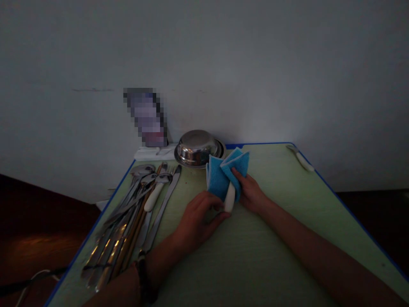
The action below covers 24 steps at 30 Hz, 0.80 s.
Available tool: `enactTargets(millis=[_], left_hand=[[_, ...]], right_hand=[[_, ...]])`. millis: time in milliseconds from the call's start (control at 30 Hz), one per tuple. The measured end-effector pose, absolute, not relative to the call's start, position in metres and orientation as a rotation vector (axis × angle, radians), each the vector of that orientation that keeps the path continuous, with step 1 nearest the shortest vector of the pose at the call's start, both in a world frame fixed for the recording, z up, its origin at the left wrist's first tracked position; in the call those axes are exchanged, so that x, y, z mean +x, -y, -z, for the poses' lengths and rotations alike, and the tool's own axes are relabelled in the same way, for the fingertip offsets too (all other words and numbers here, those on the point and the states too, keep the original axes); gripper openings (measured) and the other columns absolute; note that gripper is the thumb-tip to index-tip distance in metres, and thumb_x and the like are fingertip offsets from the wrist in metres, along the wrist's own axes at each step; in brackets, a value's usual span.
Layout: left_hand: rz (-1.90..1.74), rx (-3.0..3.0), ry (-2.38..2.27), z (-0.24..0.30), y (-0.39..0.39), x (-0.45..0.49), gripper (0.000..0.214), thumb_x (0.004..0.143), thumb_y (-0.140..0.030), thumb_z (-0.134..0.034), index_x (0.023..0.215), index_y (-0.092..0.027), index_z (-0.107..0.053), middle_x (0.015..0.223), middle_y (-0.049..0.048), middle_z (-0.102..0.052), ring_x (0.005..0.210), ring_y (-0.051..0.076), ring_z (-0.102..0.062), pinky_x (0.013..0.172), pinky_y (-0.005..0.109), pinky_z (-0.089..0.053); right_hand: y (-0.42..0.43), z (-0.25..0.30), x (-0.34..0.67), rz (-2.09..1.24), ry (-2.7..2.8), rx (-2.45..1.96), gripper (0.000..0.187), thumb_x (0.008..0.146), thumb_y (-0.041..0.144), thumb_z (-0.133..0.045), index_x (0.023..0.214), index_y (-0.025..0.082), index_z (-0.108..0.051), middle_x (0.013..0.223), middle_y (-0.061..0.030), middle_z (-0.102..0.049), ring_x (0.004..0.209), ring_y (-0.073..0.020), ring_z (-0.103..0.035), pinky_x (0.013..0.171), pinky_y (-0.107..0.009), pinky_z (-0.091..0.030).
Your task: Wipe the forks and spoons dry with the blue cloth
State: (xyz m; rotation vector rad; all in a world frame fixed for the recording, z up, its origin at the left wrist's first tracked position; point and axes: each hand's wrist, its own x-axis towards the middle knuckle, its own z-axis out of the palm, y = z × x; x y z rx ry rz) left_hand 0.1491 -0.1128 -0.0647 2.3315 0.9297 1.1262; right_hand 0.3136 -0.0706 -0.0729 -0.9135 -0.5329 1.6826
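Observation:
My left hand [201, 215] pinches the lower end of a white-handled utensil [229, 199] over the middle of the table. A folded blue cloth [219, 175] is wrapped about the utensil's upper part, so its head is hidden. My right hand [251, 192] is closed on the cloth from the right, with the thumb pressed on its front. To the left of my hands lies a pile of cutlery [128, 221] with spoons, forks, knives and chopsticks. One spoon with a white handle [153, 198] lies on the pile's right side.
An upturned steel bowl [198, 149] sits at the back edge, just behind the cloth. A blurred-out phone-like object [147, 117] leans on the wall. Another white-handled utensil [302, 160] lies near the right edge. The green table [275, 260] has a blue rim.

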Motion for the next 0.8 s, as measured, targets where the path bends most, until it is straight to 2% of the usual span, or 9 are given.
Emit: enactTargets(millis=[600, 800], left_hand=[[-1.107, 2.277, -0.971, 0.0665, 0.1151, 0.1480, 0.018, 0.079, -0.014, -0.056, 0.093, -0.020, -0.046, 0.077, -0.0003, -0.052, 0.069, 0.012, -0.051, 0.061, 0.025, -0.042], [-1.279, 2.185, -0.985, 0.0668, 0.1129, 0.1478, 0.018, 0.084, -0.009, -0.044, 0.099, -0.020, -0.046, 0.084, 0.0012, -0.047, 0.073, 0.013, -0.047, 0.065, 0.025, -0.041]], right_hand=[[0.0696, 0.0736, 0.3150, -1.730, 0.528, -0.885, 0.033, 0.070, 0.041, -0.066, 0.093, 0.018, -0.062, 0.089, -0.0056, -0.071, 0.086, -0.0216, -0.065, 0.079, -0.037, -0.050], [0.0671, 0.0763, 0.3166, -1.749, 0.478, -0.865, 0.028, 0.069, 0.035, -0.067, 0.091, 0.018, -0.064, 0.083, -0.0027, -0.072, 0.087, -0.0193, -0.065, 0.082, -0.034, -0.050]])
